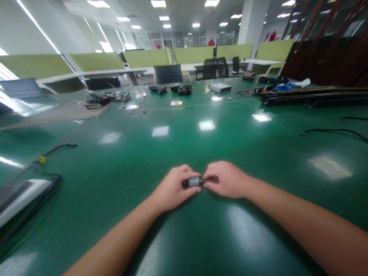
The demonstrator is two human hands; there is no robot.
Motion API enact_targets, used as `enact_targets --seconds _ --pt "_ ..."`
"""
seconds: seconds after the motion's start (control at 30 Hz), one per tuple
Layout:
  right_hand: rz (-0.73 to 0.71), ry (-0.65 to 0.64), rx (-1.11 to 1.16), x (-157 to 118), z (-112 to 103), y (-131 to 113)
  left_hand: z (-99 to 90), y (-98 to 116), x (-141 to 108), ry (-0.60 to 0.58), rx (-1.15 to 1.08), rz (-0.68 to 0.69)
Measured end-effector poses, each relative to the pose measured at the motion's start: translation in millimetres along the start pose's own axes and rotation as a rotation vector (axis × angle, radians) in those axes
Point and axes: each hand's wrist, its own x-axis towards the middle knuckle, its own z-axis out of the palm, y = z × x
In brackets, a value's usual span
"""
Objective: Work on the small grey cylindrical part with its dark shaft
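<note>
Low over the green table (184,145), both hands meet around a small cylindrical object (194,181). It lies sideways, with a silver-grey middle, a dark left end and a narrow dark part reaching right. My left hand (174,188) is closed on its body, thumb below and fingers above. At the narrow right end, my right hand (225,179) pinches the dark thin part with its fingertips. The fingers partly cover both ends, so I cannot make out the object's exact kind.
A flat device with a dark cable (27,203) sits at the left edge. Black cables (333,131) lie to the right. Farther back are a white box (220,87), a heap of parts (106,99) and long dark strips (313,96). Chairs (168,73) stand beyond the table.
</note>
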Motion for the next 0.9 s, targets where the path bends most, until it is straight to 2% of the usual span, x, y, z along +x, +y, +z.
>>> enact_targets --seconds 0.53,0.9 --pt "0.068 -0.165 -0.057 -11.3 -33.2 3.0 -2.8 -4.5 -7.9 -0.001 -0.029 -0.005" --pt "0.089 -0.146 -0.028 -12.0 -36.1 6.7 -4.8 -4.4 -11.3 -0.016 -0.033 -0.025"
